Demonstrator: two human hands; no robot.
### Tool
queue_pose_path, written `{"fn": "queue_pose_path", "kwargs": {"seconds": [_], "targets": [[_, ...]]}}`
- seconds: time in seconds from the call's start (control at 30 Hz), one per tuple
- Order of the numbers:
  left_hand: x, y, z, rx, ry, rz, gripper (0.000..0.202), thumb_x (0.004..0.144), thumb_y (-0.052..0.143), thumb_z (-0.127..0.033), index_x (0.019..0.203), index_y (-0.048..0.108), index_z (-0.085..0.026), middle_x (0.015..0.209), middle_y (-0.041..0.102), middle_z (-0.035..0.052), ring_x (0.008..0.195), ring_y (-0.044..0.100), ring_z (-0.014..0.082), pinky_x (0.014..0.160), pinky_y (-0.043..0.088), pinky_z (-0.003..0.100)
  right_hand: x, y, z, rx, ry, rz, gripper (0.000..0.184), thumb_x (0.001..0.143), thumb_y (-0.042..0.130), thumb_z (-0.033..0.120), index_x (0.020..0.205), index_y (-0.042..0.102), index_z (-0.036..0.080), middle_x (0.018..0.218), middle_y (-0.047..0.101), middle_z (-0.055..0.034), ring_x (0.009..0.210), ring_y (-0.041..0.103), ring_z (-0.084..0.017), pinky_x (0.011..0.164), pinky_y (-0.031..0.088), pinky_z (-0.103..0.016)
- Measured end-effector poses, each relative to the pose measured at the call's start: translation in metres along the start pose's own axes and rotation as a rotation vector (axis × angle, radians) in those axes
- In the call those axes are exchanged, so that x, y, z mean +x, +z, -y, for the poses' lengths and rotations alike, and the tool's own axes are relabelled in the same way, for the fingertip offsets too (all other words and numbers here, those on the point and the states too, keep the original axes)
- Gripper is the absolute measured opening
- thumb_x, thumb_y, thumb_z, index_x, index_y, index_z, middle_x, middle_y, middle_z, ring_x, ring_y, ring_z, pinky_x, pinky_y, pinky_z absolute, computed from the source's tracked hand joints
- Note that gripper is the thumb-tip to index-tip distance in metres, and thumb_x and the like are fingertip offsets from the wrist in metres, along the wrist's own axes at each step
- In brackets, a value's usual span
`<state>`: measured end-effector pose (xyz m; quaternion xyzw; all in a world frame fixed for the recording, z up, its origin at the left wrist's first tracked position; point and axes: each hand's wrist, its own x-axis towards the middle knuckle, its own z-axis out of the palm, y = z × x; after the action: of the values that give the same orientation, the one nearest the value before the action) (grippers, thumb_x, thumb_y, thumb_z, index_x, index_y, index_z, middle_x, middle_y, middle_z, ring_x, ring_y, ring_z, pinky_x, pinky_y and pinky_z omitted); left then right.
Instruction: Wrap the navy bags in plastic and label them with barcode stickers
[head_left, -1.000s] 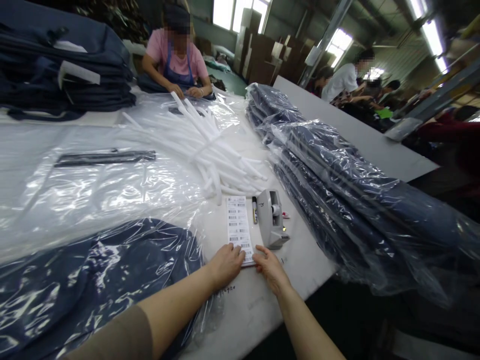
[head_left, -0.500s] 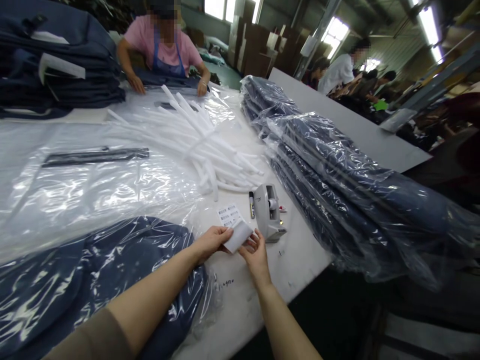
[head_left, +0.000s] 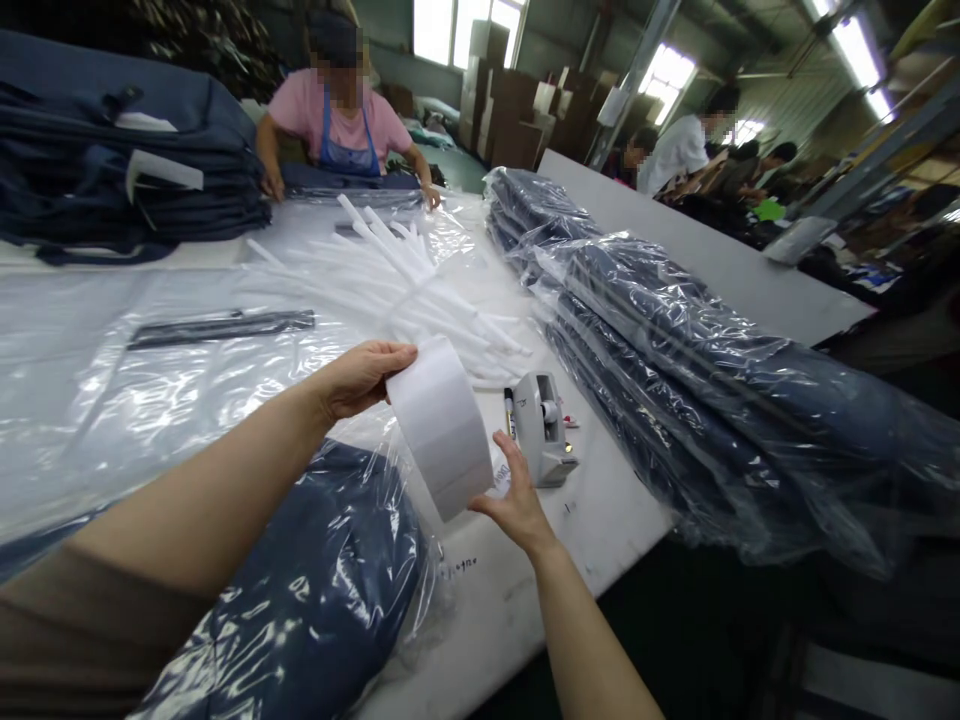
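We gripped the white cylindrical label roll (head_left: 439,428) in our left hand (head_left: 360,380), our right hand (head_left: 514,495) spread open at its lower edge, above a clear-bagged navy bundle (head_left: 300,590), just beside a grey tape dispenser (head_left: 544,425).

White label roll (head_left: 439,428), navy wrapped fabric (head_left: 315,590)

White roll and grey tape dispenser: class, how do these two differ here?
The white roll is lifted in the left hand, while the grey tape dispenser stands on the white table. The roll is tilted and plain; the dispenser is upright with a dark marking on its side. Both are pale.
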<state>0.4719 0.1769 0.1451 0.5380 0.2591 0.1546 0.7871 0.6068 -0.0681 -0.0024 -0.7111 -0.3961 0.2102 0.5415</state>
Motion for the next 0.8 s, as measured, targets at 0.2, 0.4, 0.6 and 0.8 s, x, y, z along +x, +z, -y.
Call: {"fn": "queue_pose_path", "kwargs": {"seconds": [0.2,0.4,0.6,0.8], "targets": [[0.0,-0.014,-0.027,0.342,0.108,0.089,0.03,0.072,0.074,-0.039,0.064,0.065,-0.011,0.051,0.049,0.0026,0.042,0.044,0.0104,0.037,0.039,0.017,-0.006,-0.022,-0.044,-0.061,0.161,-0.002,0.08,0.058,0.077,0.024,0.132,0.048,0.023,0.138,0.049,-0.0114,0.129,0.044,-0.03,0.108,0.035,-0.051],[-0.01,-0.019,-0.059,0.342,0.093,0.141,0.031,0.069,0.077,-0.04,0.067,0.066,-0.01,0.056,0.053,0.0039,0.046,0.048,0.0111,0.042,0.04,0.018,0.028,0.0,-0.013,0.002,-0.015,0.091,0.117,0.043,0.088,0.028,0.144,0.03,0.023,0.155,0.023,-0.0121,0.144,0.018,-0.029,0.117,0.015,-0.048],[-0.003,-0.017,-0.036,0.09,-0.087,-0.007,0.027,0.071,0.078,-0.03,0.073,0.066,-0.006,0.06,0.06,0.0078,0.047,0.053,0.0131,0.04,0.042,0.018,0.014,0.031,0.04,0.498,0.142,0.262,0.048,0.063,0.079,0.05,0.098,0.064,0.021,0.091,0.071,-0.0056,0.085,0.066,-0.023,0.08,0.052,-0.038],[0.009,-0.003,0.067,-0.215,-0.248,-0.061,0.02,0.085,0.063,-0.03,0.086,0.066,-0.01,0.081,0.067,0.0115,0.069,0.064,0.0193,0.061,0.058,0.031,-0.05,0.034,0.016,0.45,0.392,-0.004,0.037,0.078,0.065,0.054,0.08,0.065,0.017,0.071,0.067,-0.002,0.065,0.06,-0.018,0.06,0.048,-0.028]]}}
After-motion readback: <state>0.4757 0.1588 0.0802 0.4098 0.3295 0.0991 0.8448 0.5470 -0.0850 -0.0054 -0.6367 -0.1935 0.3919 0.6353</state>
